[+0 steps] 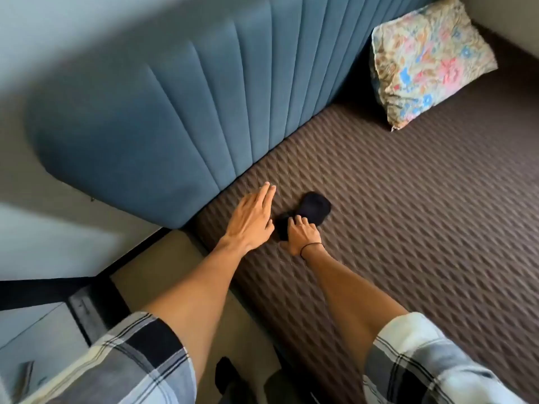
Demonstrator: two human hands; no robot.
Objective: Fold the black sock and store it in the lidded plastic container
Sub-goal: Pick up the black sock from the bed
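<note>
A person leans over a bed covered in a brown, ridged bedspread (408, 228), both bare forearms reaching forward from rolled plaid sleeves. A small black sock (313, 209) lies on the bedspread near the bed's left edge, close to the padded blue headboard (175, 118). The right hand (302, 236) presses its curled fingertips onto the near end of the sock, pinning it rather than lifting it; whether any fabric is pinched cannot be told. The left hand (252, 218) is flat and released, fingers straight, just beside the sock and holding nothing. A floral pillow (428, 59) leans at the far right corner. No lidded container is in view. The sock looks light, limp and thin, likely to bunch; taking it at the cuff and toe ends should let it fold cleanly.
</note>
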